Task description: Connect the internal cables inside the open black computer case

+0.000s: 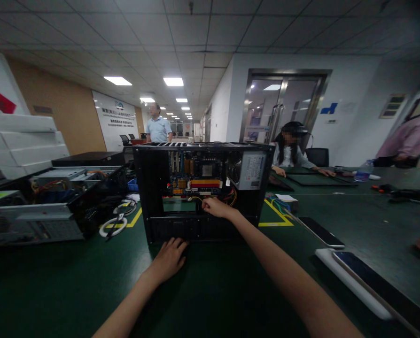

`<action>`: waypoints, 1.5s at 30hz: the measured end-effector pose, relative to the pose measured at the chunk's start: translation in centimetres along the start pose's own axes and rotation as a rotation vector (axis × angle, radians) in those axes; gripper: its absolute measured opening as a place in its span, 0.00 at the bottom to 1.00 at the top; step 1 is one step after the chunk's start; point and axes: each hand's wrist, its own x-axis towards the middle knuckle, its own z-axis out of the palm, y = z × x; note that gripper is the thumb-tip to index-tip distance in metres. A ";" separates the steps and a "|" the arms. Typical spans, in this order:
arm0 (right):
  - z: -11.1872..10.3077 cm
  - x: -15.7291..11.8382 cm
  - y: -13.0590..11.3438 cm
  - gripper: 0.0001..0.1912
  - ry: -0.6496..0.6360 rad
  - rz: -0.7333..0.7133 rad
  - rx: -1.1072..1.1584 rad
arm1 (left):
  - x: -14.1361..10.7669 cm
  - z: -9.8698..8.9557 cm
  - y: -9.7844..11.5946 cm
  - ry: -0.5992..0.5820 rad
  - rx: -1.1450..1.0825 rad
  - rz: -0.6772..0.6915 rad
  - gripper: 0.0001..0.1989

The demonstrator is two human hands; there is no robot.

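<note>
An open black computer case (173,229) stands on the green table in front of me. Inside it show a motherboard (182,170), red and yellow memory slots (206,184) and a silver power supply (254,166) at upper right. My right hand (215,207) reaches into the case, its fingers closed around a thin yellow cable (197,198). A small pale connector (190,199) is at the cable's left end. At the case's lower front edge, my left hand (171,257) lies on the table with fingers spread, holding nothing.
Another opened computer case (60,216) lies left, beside coiled white cables (114,227). Phones (321,232) and a white slab-shaped object (353,281) lie right. A seated person (290,150) works across the table. A water bottle (364,171) stands farther right.
</note>
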 end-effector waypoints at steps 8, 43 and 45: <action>1.0 3.6 0.5 0.03 -0.291 0.224 0.044 | -0.1 -0.1 0.0 0.005 0.010 0.006 0.19; 2.9 5.0 0.6 0.05 -0.739 0.521 0.055 | 0.1 0.4 -0.2 0.000 0.016 0.001 0.21; 2.9 5.0 0.7 0.05 -0.725 0.519 0.037 | 0.1 0.2 -0.2 -0.006 0.012 0.002 0.21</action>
